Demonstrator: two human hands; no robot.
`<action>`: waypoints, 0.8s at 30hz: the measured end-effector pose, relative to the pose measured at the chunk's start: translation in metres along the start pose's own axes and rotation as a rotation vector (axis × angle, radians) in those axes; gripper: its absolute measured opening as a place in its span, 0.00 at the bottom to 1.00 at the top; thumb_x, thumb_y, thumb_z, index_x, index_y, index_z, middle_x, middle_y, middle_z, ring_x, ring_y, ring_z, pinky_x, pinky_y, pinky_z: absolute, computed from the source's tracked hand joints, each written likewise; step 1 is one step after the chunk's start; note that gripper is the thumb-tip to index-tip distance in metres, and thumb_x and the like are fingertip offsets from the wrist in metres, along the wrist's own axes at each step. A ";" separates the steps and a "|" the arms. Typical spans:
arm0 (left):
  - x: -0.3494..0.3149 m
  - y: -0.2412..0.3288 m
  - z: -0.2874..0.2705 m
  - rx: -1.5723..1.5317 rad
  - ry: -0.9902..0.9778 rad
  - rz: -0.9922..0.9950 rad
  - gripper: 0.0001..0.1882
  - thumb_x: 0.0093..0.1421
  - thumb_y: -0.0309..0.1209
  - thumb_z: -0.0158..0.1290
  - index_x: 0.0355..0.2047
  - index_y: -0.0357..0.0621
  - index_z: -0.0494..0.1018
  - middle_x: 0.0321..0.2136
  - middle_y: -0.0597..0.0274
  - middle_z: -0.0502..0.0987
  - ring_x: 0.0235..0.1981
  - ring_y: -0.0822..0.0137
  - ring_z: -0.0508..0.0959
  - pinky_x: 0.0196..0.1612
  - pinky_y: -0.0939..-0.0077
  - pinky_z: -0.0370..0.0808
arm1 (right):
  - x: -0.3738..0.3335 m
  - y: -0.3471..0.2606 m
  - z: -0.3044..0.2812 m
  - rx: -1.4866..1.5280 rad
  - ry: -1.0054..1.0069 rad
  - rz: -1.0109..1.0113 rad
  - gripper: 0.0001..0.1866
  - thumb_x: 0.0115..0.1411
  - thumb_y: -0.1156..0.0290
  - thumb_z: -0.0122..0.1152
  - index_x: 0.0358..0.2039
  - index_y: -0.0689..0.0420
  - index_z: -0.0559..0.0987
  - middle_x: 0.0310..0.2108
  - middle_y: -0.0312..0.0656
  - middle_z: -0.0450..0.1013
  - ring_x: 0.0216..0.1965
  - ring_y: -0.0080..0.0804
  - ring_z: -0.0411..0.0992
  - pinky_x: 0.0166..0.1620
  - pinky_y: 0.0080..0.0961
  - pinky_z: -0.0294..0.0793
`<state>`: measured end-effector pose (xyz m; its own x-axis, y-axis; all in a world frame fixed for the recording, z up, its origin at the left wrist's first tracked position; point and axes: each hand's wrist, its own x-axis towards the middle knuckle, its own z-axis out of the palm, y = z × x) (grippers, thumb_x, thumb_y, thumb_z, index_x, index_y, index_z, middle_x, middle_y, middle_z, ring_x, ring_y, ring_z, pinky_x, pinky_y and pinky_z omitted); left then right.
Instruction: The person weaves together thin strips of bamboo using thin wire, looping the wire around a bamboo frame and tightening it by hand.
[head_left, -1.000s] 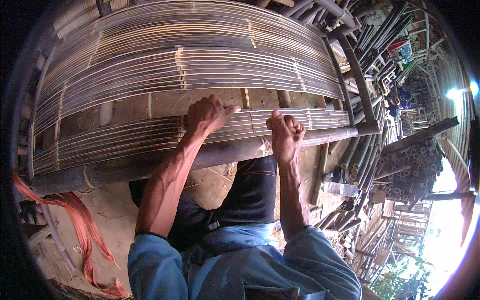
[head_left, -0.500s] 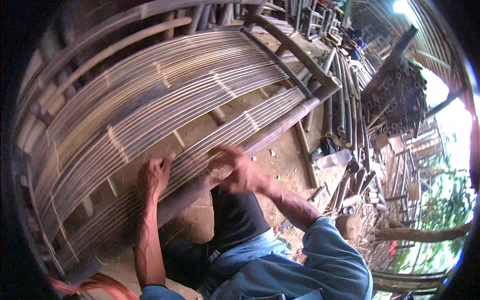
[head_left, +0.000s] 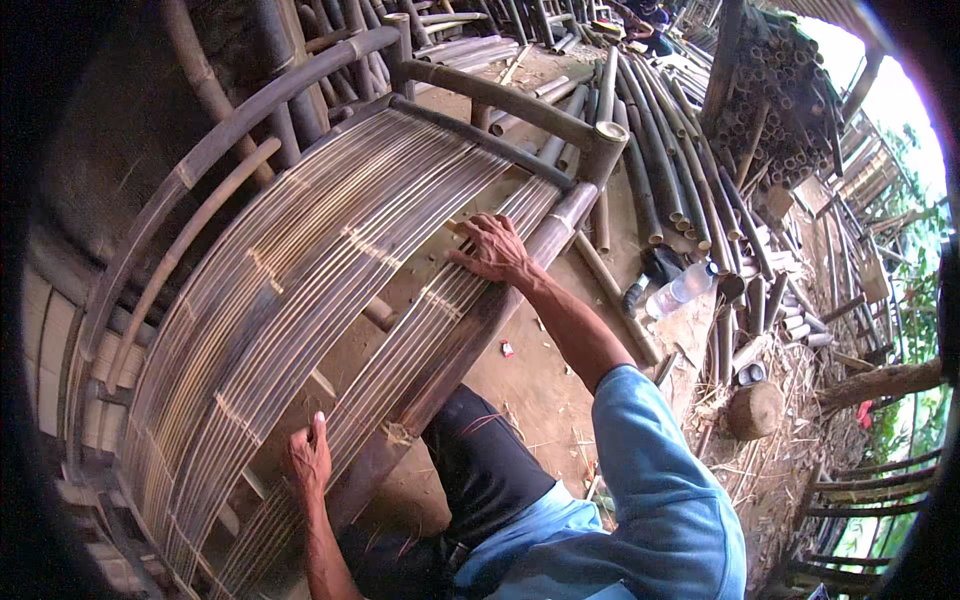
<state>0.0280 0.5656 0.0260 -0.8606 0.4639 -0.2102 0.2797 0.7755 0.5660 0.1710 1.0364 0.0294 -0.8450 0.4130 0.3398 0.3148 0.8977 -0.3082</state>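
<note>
A bamboo bench lies in front of me, its seat made of long thin bamboo slats tied by pale cross bindings. A gap parts the wide band of slats from a narrow front band. My right hand is on the far part of the narrow band, fingers bent over its inner edge beside a pale crosspiece. Near the close end, my left hand is at the same band's inner edge, one digit stretched up and the others partly hidden. No tool shows in either hand.
Bamboo poles lie piled beyond the bench, with a stack of cut bamboo behind. A clear plastic bottle and a wood block are on the dirt floor to the right. A person is far off.
My right hand has moved from the front rail to the far part of the narrow slat band. My left hand has shifted nearer me. The view has turned, showing more of the bench.
</note>
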 end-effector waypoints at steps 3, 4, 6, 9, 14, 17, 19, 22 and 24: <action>-0.004 0.003 0.015 -0.008 0.235 0.156 0.37 0.69 0.55 0.46 0.17 0.30 0.64 0.13 0.53 0.58 0.18 0.59 0.58 0.26 0.54 0.58 | 0.003 0.024 -0.007 0.038 0.036 0.104 0.37 0.62 0.35 0.51 0.55 0.55 0.73 0.50 0.45 0.75 0.56 0.41 0.71 0.65 0.50 0.55; -0.002 0.006 0.019 -0.055 0.226 0.105 0.38 0.69 0.55 0.47 0.16 0.29 0.63 0.12 0.52 0.58 0.18 0.58 0.59 0.27 0.54 0.58 | 0.004 0.033 -0.010 0.073 0.156 0.097 0.35 0.63 0.35 0.50 0.51 0.57 0.72 0.45 0.46 0.77 0.54 0.41 0.73 0.65 0.51 0.54; 0.000 -0.005 0.011 -0.014 0.197 0.062 0.38 0.69 0.55 0.46 0.17 0.29 0.64 0.13 0.51 0.59 0.18 0.58 0.61 0.27 0.53 0.59 | 0.011 0.027 -0.016 0.055 -0.074 0.146 0.34 0.64 0.35 0.49 0.45 0.59 0.76 0.41 0.47 0.77 0.51 0.43 0.73 0.62 0.46 0.57; -0.003 0.002 0.009 0.027 0.177 0.041 0.36 0.68 0.56 0.47 0.19 0.30 0.68 0.15 0.48 0.64 0.19 0.56 0.66 0.29 0.53 0.62 | 0.012 0.023 -0.014 0.029 -0.141 0.163 0.36 0.63 0.34 0.51 0.40 0.60 0.79 0.40 0.48 0.77 0.48 0.44 0.72 0.59 0.40 0.60; -0.008 0.017 0.001 0.067 0.298 0.074 0.24 0.64 0.48 0.56 0.27 0.36 0.77 0.20 0.51 0.74 0.25 0.60 0.76 0.31 0.58 0.69 | -0.018 0.025 -0.014 0.231 0.164 0.167 0.40 0.56 0.38 0.64 0.50 0.65 0.77 0.48 0.55 0.74 0.55 0.49 0.70 0.58 0.45 0.69; 0.003 0.032 0.011 -0.071 0.408 0.290 0.14 0.59 0.37 0.63 0.33 0.38 0.78 0.26 0.57 0.77 0.32 0.60 0.77 0.39 0.61 0.73 | -0.046 0.031 -0.014 0.018 0.259 0.149 0.22 0.52 0.55 0.71 0.38 0.61 0.83 0.50 0.52 0.75 0.57 0.52 0.69 0.58 0.42 0.72; 0.009 0.076 0.031 -0.033 0.431 0.426 0.11 0.59 0.35 0.63 0.31 0.40 0.78 0.26 0.58 0.77 0.31 0.55 0.75 0.47 0.59 0.70 | -0.062 0.035 -0.018 -0.035 0.244 0.127 0.12 0.54 0.63 0.69 0.28 0.61 0.83 0.46 0.51 0.76 0.52 0.52 0.71 0.55 0.43 0.71; 0.013 0.143 0.065 -0.249 0.196 0.531 0.10 0.57 0.35 0.63 0.34 0.42 0.79 0.32 0.58 0.79 0.35 0.58 0.75 0.46 0.57 0.70 | -0.064 0.025 -0.026 0.091 0.118 0.091 0.12 0.57 0.65 0.65 0.23 0.60 0.82 0.38 0.49 0.76 0.47 0.48 0.69 0.53 0.40 0.69; 0.003 0.203 0.082 -0.346 -0.004 0.569 0.18 0.56 0.33 0.65 0.45 0.39 0.77 0.39 0.60 0.79 0.42 0.66 0.77 0.49 0.68 0.72 | -0.059 -0.002 -0.046 0.354 0.038 0.133 0.13 0.58 0.62 0.66 0.26 0.59 0.84 0.40 0.48 0.75 0.50 0.46 0.69 0.55 0.39 0.68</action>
<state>0.1170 0.7597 0.0746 -0.6170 0.7625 0.1947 0.5367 0.2268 0.8127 0.2399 1.0172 0.0513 -0.7880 0.5337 0.3069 0.2461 0.7300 -0.6376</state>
